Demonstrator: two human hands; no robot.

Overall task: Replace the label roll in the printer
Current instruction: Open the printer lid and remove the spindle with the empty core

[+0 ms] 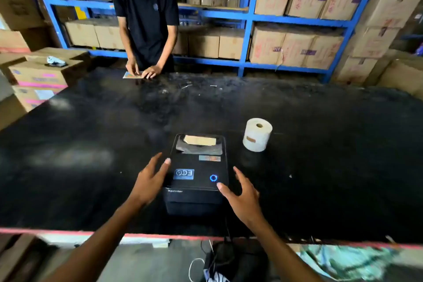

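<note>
Both forearms reach in from the near table edge. My left hand [152, 177] sits at the printer's left flank, fingers spread and gripping nothing, index tip at the lid's left edge. My right hand [240, 192] hovers at the front right corner, likewise spread and empty, thumb tip just below the lit blue button [213, 178].

Printer [196, 174]: black, lid shut, on the black table [91, 135] directly ahead. Through the lid window [199, 144] I see only a pale brownish strip; cannot tell how much of the old roll is left. Fresh label roll [257, 134] stands on end, beyond and right of the printer, apart from it.

Judgement: step in hand is opening the lid. Best done with both side catches pressed together, evenly, so the lid lifts square; keep the thumb off the button. Another person [146, 18] works at the far side, well clear.
</note>
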